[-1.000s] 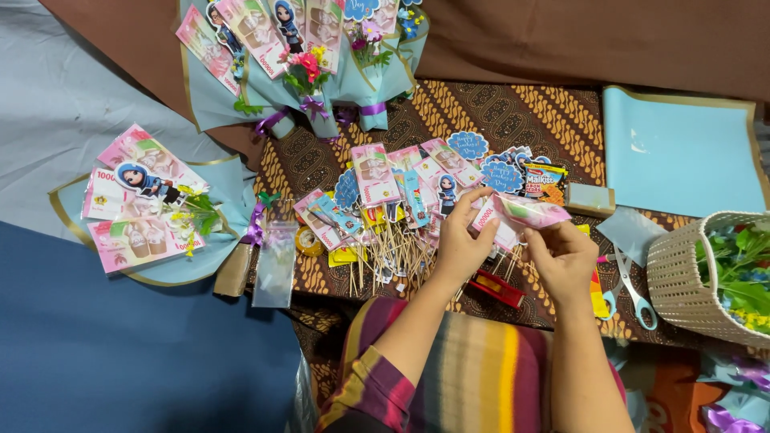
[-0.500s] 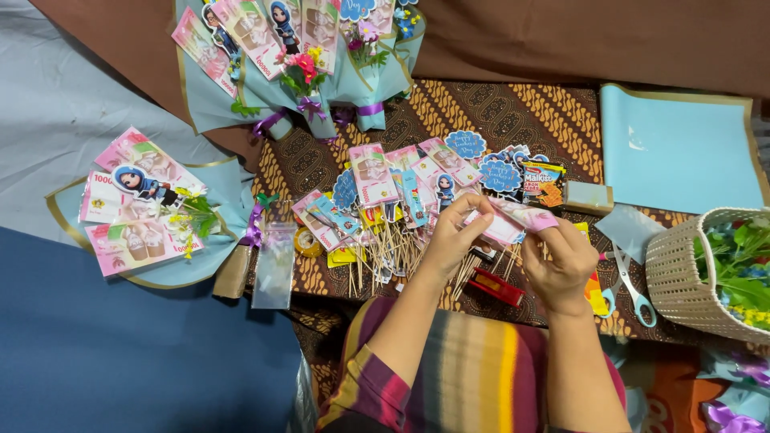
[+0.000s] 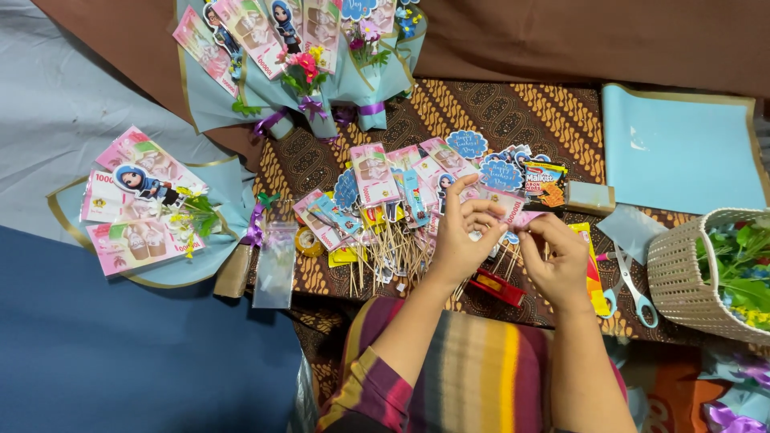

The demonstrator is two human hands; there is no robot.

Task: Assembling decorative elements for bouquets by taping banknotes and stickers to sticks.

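The left hand and the right hand meet over the middle of the bench, fingers pinched from either side on one pink banknote that is folded or rolled small between them; both hands are clamped on it, the left with two fingers lifted free. By the look of it the note is being shaped for mounting on a stick, and the next move seems to call for keeping the fold tight with one hand while the other reaches for a skewer and a fastener. Just below the hands lies one red stapler, and to their left a fan of wooden skewers, too many and too tangled to count, several already bearing notes and blue scalloped tags, of which about three show clearly. One roll of tape sits by a clear plastic sleeve. To the right lie one pair of blue-handled scissors and one woven basket holding artificial greenery. One sheet of pale blue wrapping paper lies flat at the far right. Finished money bouquets in blue wrap number at least three: one at the left with three notes showing, and two side by side at the top.
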